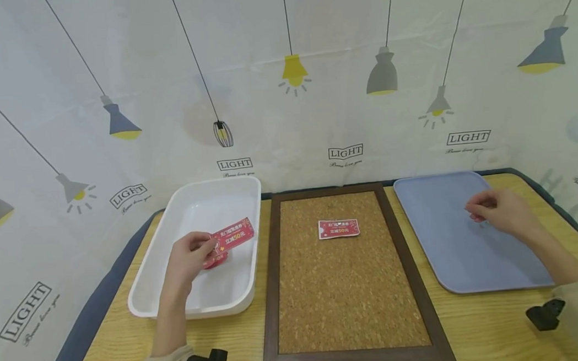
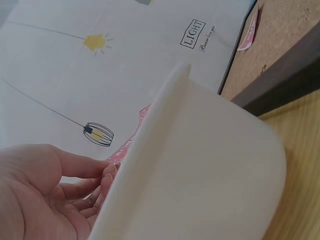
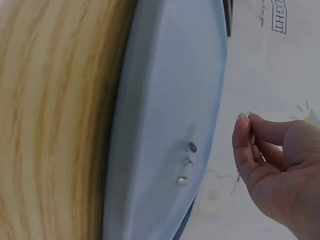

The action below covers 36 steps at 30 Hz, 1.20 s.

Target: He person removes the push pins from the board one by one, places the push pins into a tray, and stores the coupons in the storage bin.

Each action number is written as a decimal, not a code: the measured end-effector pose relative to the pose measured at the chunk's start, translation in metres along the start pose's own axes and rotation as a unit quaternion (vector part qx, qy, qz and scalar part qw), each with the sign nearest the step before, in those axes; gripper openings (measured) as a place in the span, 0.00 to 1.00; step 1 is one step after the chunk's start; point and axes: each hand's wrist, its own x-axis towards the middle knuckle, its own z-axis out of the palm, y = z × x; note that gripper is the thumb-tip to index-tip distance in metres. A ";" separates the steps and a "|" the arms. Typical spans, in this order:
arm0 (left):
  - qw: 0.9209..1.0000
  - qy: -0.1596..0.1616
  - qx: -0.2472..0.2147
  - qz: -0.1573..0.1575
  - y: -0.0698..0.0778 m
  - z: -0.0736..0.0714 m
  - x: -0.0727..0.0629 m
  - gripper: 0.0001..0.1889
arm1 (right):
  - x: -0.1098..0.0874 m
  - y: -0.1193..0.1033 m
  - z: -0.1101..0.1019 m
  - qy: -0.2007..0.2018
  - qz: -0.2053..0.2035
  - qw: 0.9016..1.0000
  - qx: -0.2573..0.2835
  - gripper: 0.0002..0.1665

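Note:
My left hand [image 1: 186, 258] pinches one end of a red paper coupon [image 1: 234, 234] above the white basin [image 1: 147, 291]. Below it, more red coupons [image 1: 218, 260] lie in the basin. Its rim hides part of the held coupon [image 2: 120, 151] in the left wrist view. Over the blue tray [image 1: 493, 270], my right hand [image 1: 502, 211] is raised with thumb and forefinger tips together, pinching what looks like a tiny thumbtack, mostly hidden by the fingertips. Loose metal thumbtacks [image 3: 182, 181] lie in the tray beneath that hand.
Between basin and tray lies a cork board [image 1: 345, 293] with a dark wooden frame. A red coupon [image 1: 339, 230] is on its upper part, with a small shiny tack head at its top edge. A lamp-patterned cloth [image 1: 265, 110] hangs behind the wooden table [image 1: 229, 344].

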 end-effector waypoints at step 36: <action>0.995 -0.014 0.065 -0.068 -0.054 -0.023 0.011 0.16 | 0.005 0.034 0.004 -0.003 0.053 0.995 -0.086 0.14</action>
